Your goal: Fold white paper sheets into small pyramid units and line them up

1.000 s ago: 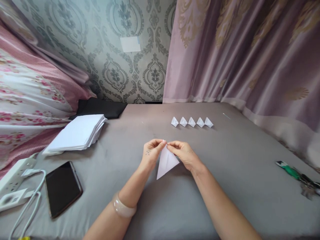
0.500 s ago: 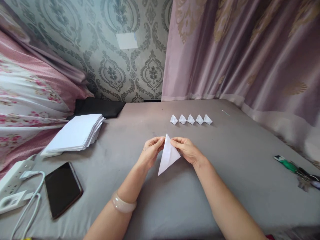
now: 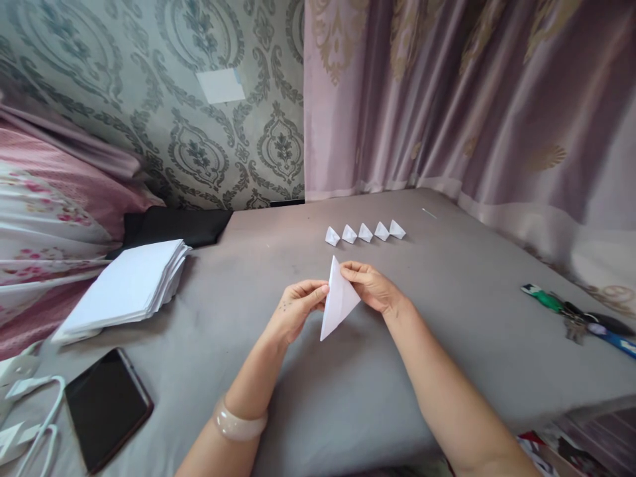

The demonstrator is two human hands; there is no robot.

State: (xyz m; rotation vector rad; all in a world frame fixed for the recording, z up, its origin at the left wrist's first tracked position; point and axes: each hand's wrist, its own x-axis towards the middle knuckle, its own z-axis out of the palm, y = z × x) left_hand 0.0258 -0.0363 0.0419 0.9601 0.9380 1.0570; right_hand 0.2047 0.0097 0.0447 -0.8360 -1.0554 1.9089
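Note:
A white sheet of paper folded into a triangle (image 3: 341,301) is held up over the grey-covered table, one point upward. My left hand (image 3: 298,306) pinches its left edge between thumb and fingers. On the other side, my right hand (image 3: 370,283) is closed on the upper right edge, thumb in front and fingers partly hidden behind the paper. Beyond my hands, several small folded white paper pieces (image 3: 366,232) stand in a row on the grey cloth (image 3: 238,411).
At the left lie a stack of white paper (image 3: 124,285), a black phone (image 3: 109,407) and a white cable (image 3: 47,411). Behind the stack is a black folded item (image 3: 173,226). Keys with a green tag (image 3: 549,299) lie at the right, below the curtain (image 3: 377,99).
The camera view has turned to the right, so the surroundings appear shifted left. My left hand has slid slightly down the paper's edge. Both hands still hold the folded paper.

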